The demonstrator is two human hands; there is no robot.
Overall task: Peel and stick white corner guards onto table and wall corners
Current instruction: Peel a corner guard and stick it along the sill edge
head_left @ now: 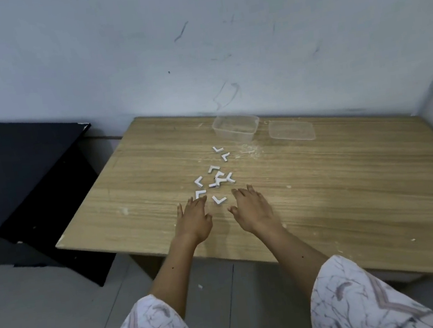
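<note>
White corner guards [216,178], wood-grain table [323,191]

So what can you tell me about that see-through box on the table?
The clear plastic box is a shallow rectangular tub with rounded corners, thin and see-through. It stands upright and open at the far edge of the wooden table, close to the wall. It looks empty. Its flat lid lies just to its right, apart from it. Neither hand touches it.
</note>
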